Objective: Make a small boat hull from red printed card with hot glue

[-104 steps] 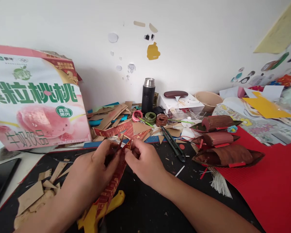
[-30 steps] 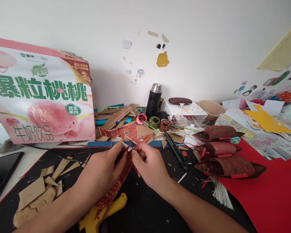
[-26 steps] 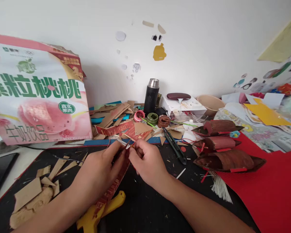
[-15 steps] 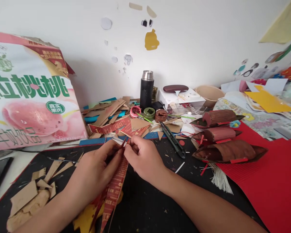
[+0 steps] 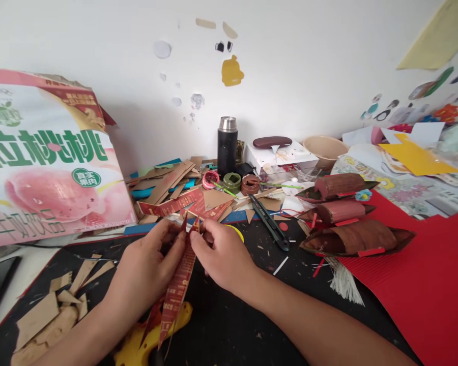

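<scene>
Both hands meet over the black work mat (image 5: 221, 335), at the far end of a folded, pointed piece of red printed cardboard (image 5: 177, 300). My left hand (image 5: 147, 259) pinches one side of it between thumb and fingers. On the other side, the thumb and bent forefinger of my right hand (image 5: 221, 251) grip it near the tip. The cardboard's two long sides spread apart towards me and end in points. Beneath them lies a yellow plastic tool (image 5: 183, 315), partly covered. A yellow rounded edge (image 5: 236, 232) shows behind my right hand.
A dark utility knife (image 5: 269, 223) lies beyond my right hand. Three small brown cardboard boats (image 5: 366, 236) rest at the right by red corrugated sheet (image 5: 400, 284). Open paint pots (image 5: 232, 182) stand before a black flask (image 5: 227, 147). Cardboard scraps (image 5: 38, 315) lie left, below a drink carton (image 5: 53, 173).
The cardboard's far ends now stand slightly apart at the tip, and my hands have separated a little. The yellow edge behind my right hand has come into sight. The whole view has shifted slightly.
</scene>
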The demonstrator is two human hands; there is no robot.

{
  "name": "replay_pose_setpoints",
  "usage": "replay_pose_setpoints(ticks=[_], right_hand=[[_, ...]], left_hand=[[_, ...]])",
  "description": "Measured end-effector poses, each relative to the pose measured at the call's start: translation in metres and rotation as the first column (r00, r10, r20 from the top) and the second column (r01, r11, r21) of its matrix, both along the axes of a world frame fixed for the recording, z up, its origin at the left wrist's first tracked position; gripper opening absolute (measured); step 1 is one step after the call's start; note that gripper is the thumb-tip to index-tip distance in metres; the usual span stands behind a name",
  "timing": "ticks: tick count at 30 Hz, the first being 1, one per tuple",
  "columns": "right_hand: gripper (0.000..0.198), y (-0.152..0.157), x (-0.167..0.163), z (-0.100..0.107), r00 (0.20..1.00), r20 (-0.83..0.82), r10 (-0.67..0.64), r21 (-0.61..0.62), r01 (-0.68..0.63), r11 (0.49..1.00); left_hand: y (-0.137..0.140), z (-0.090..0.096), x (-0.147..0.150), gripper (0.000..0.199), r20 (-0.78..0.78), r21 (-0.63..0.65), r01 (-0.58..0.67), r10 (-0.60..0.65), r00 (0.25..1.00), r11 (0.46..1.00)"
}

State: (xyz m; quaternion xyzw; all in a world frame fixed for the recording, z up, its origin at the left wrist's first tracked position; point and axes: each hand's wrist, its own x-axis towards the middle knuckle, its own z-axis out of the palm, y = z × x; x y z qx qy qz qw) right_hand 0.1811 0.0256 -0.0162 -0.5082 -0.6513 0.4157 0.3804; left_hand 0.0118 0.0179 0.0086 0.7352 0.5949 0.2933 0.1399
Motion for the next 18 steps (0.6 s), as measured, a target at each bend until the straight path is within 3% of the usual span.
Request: replay_pose_setpoints(ticks=[5, 11, 18], right_hand=[[0.018, 0.0026, 0.0005, -0.0018, 0.999, 0.015, -0.047, 0.058, 0.046, 0.997], [0.022, 0.0041, 0.0017, -0.0023, 0.987, 0.151, -0.061, 0.183, 0.032, 0.983], [0.022, 0.0046, 0.0047, 0.0013, 0.974, 0.227, -0.026, 0.192, -0.018, 0.981]], left_hand=[[-0.0009, -0.0015, 0.0018, 0.025, 0.040, -0.053, -0.028, 0.031, 0.999, 0.998], [-0.0025, -0.0011, 0.0047, 0.021, 0.070, -0.060, 0.038, -0.034, 0.997, 0.998], [-0.0053, -0.0007, 0.0059, 0.020, 0.079, -0.043, 0.116, -0.113, 0.990, 0.992]])
